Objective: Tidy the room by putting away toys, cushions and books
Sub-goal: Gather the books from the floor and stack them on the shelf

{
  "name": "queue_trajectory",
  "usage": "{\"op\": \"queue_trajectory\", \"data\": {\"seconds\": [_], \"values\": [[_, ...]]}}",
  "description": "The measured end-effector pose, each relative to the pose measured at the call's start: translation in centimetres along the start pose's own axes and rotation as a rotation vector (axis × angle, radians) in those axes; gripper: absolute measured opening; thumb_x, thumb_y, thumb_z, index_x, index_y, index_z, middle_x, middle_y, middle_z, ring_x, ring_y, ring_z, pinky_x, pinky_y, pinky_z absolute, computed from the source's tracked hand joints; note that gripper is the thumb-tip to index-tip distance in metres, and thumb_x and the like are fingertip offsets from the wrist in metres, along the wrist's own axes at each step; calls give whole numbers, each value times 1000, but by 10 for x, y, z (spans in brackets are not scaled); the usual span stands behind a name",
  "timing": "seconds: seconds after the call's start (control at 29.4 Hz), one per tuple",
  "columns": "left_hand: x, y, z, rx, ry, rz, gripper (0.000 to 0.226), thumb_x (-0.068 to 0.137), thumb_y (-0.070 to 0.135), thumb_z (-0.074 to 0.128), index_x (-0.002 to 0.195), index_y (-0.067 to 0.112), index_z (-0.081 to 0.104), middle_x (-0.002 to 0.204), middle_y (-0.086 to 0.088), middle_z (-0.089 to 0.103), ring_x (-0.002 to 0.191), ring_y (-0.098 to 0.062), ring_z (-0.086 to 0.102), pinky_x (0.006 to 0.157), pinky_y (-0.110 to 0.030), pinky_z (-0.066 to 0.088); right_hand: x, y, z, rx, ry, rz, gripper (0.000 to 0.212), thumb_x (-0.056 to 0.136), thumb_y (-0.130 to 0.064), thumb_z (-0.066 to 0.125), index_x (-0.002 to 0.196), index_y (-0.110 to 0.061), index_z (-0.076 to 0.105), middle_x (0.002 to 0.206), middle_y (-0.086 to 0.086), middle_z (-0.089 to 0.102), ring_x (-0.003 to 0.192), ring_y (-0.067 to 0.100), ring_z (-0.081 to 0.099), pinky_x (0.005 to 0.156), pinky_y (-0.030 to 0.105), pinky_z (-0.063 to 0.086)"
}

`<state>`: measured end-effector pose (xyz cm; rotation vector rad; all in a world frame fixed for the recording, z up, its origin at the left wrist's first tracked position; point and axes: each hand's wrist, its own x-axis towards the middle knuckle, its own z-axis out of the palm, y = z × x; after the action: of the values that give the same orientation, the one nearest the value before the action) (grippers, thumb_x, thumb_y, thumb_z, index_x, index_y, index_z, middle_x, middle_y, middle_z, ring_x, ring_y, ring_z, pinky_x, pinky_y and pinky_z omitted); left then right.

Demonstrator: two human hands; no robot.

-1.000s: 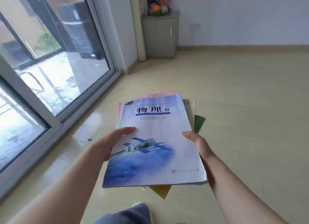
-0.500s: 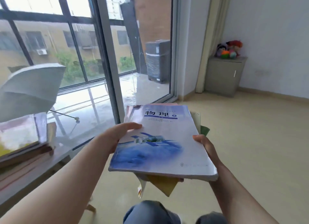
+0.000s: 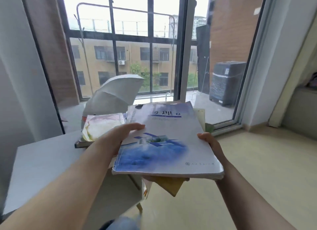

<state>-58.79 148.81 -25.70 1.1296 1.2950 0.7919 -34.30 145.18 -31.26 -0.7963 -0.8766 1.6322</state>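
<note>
I carry a stack of books (image 3: 171,126) flat in front of me, its top cover pale blue with a satellite picture. My left hand (image 3: 120,137) grips the stack's left edge with the thumb on the cover. My right hand (image 3: 208,142) holds the right edge, fingers underneath. Yellow and green books stick out below the top one. The stack hangs over the right end of a white table (image 3: 42,161). A second pile of books (image 3: 101,126) lies on that table, just left of the stack I hold.
A white open umbrella (image 3: 116,92) stands behind the table by the tall glass windows (image 3: 130,61). Outside on the balcony is a dark covered appliance (image 3: 226,82). A grey cabinet (image 3: 301,109) sits at the right wall. Beige floor (image 3: 257,169) spreads to the right.
The view has swung left from the floor and cabinet to the window and table. The table's book pile and umbrella now sit near the middle. Both hands keep hold of the stack.
</note>
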Motion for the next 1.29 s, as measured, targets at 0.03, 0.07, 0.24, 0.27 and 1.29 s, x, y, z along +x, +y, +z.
{"op": "queue_trajectory", "data": {"seconds": [0.03, 0.07, 0.24, 0.27, 1.29], "values": [[-1, -1, -8, -10, 44, 24, 25, 81, 28, 67, 98, 10, 64, 54, -1, 69, 41, -13, 64, 36, -16, 45, 5, 1, 8, -8, -27, 1, 90, 15, -31, 90, 98, -7, 63, 77, 15, 68, 63, 29, 67, 56, 34, 57], [-5, -3, -30, -16, 124, 65, 26, 81, 25, 68, 101, 10, 62, 54, 2, 69, 43, -11, 65, 37, -16, 46, 18, 5, 25, -21, -88, 38, 88, 15, -31, 90, 96, -7, 64, 77, 15, 67, 62, 28, 67, 55, 34, 57], [-30, 3, -101, -153, 188, -84, 38, 80, 39, 67, 108, 14, 62, 72, -8, 74, 53, -22, 70, 39, -23, 51, 65, 10, 87, -61, -224, 79, 76, 15, -30, 91, 83, -6, 67, 67, 13, 68, 55, 24, 67, 48, 28, 54], [-36, 3, -113, -171, 201, -102, 38, 80, 40, 66, 107, 14, 62, 75, -9, 75, 54, -23, 70, 41, -25, 53, 73, 10, 103, -76, -256, 84, 59, 24, -30, 90, 75, -7, 71, 64, 12, 67, 52, 23, 66, 45, 25, 53], [-37, -174, -345, -396, 857, -444, 48, 77, 24, 73, 116, 3, 57, 102, -23, 69, 71, -32, 67, 67, -39, 57, 257, 239, 294, -469, -328, 610, 9, 84, -15, 56, 81, -7, 54, 47, 6, 61, 35, 16, 58, 37, 17, 45]]}}
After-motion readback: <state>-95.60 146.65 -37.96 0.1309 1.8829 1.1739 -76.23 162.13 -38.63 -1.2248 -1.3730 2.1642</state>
